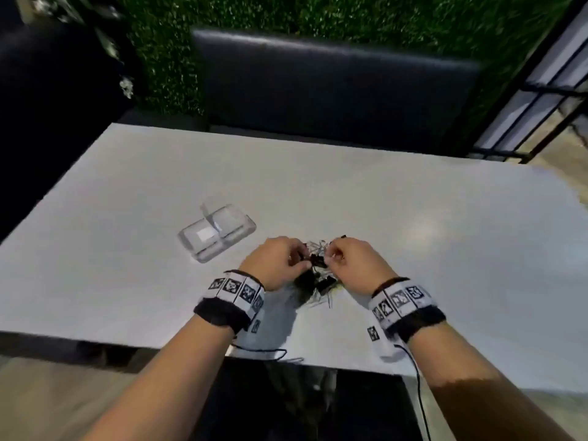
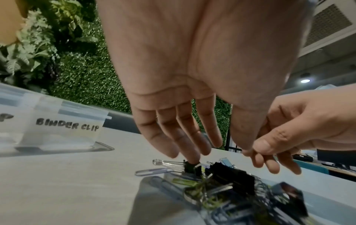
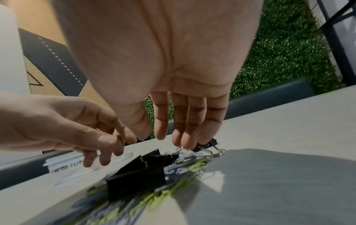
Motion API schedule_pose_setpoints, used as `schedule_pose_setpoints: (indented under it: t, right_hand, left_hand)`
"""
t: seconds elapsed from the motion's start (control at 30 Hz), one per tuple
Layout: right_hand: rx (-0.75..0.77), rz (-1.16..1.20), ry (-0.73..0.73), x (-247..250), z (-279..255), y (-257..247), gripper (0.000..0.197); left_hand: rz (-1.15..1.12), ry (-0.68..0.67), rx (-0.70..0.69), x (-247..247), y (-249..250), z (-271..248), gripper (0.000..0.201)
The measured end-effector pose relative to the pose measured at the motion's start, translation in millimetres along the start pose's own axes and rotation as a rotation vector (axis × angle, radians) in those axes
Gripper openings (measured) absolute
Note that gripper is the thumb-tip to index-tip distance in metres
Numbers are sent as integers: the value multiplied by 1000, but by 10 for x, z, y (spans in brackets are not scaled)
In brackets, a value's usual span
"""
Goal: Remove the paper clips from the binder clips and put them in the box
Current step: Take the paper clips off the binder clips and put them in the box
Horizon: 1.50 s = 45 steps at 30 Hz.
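Two hands meet over one tangled heap on the white bench (image 1: 413, 218). Our left hand (image 1: 277, 261) hangs above the left side of the heap with its fingers (image 2: 169, 137) pointing down, loosely extended; one fingertip touches a small black binder clip (image 2: 189, 167) whose wire handles stick out to the left. Whether that grip actually closes on the clip we cannot tell. Our right hand (image 1: 353, 264) is just beside it, fingers curled at the tips near the left thumb; in the blur we cannot tell what, if anything, its grip pinches.

Directly beneath both grips lie several black binder clips (image 3: 136, 175) mixed with silver and yellow-green paper clips (image 3: 173, 191), some threaded through the binder clips. One silver paper clip (image 2: 150, 172) lies flat on the bench just left of the left fingertips.

Well apart to the left of the left grip, and farther from us, stands the clear plastic box (image 1: 218, 235), one compartment labelled "BINDER CLIP".
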State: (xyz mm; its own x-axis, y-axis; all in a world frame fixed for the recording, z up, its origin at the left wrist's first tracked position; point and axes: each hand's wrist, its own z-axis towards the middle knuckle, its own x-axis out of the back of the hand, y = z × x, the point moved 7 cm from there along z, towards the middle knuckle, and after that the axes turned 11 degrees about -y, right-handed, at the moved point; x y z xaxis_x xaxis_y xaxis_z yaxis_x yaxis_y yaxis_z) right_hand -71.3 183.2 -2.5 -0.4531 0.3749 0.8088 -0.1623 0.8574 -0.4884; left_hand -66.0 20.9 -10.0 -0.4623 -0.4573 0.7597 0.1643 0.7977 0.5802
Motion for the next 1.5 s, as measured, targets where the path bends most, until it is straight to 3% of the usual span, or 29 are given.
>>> schedule_pose_setpoints:
  t: [0.07,0.23,0.43,0.67,0.8,0.93,1.03,1.17,1.27,1.37,1.5]
  right_hand:
    - [-3,-46,4,-52,-41,25,6]
    - [-53,-128,-22,-234,-153,20,34]
    - [-49,-131,-40,-295,-177,-120,40]
    - [-51,-94,32,-275,-276,-69,26]
    - [-154,37,158,5,-363,250,19]
    - [-347,-81,129,126,-390,624,23]
    - [-384,-123,86,66,-374,699,22]
    - [-368,-147,118,42,-385,680,29]
    - [-252,-146,174,18,-403,548,24]
    - [-149,-105,78,-109,-347,377,15]
    - [-135,-144,-10,-240,-248,312,29]
  left_hand:
    - [69,-11,6,-61,-5,-10,32]
    - [201,-54,45,-241,37,-65,51]
    - [244,-31,42,-240,125,-56,45]
    - [150,41,26,-183,79,-97,37]
    - [56,158,14,164,-44,-285,39]
    - [120,180,153,384,-448,-446,37]
    - [173,118,252,280,-650,-485,33]
    - [204,81,252,172,-688,-495,44]
    - [249,142,173,160,-474,-464,53]
    - [201,75,54,-10,-58,-302,45]
    - [279,-50,36,-314,242,-49,43]
